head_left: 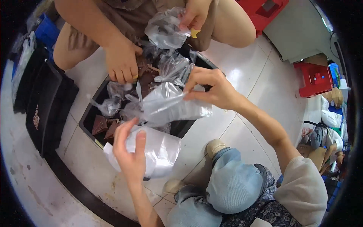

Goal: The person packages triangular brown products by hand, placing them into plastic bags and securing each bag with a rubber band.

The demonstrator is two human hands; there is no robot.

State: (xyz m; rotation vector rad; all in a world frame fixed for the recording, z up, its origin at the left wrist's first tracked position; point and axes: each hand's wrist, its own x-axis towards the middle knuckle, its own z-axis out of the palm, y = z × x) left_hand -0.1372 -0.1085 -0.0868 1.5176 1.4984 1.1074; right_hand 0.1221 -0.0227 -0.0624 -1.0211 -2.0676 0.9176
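My right hand (pixel 211 90) pinches the edge of a clear plastic bag (pixel 170 106), which hangs flat over the black tub (pixel 185 130). Lower down, my left hand (pixel 130 147) is in front of a stack of clear plastic bags (pixel 162 151), its thumb and fingers apart; whether it touches the stack is hard to tell. In the tub are knotted clear bags (pixel 176 68) and reddish-brown pieces (pixel 100 125) whose kind I cannot make out. Across from me, another person's hand (pixel 123 60) reaches into the tub, while their other hand (pixel 194 15) holds a crumpled clear bag (pixel 164 30).
Black plastic trays (pixel 51 102) stand on the left. Red plastic stools (pixel 314 79) and a grey cabinet (pixel 298 34) are at the right, with piled goods (pixel 332 117) beyond. The other person's bent legs (pixel 234 24) flank the tub's far side. White tiles (pixel 245 140) cover the floor.
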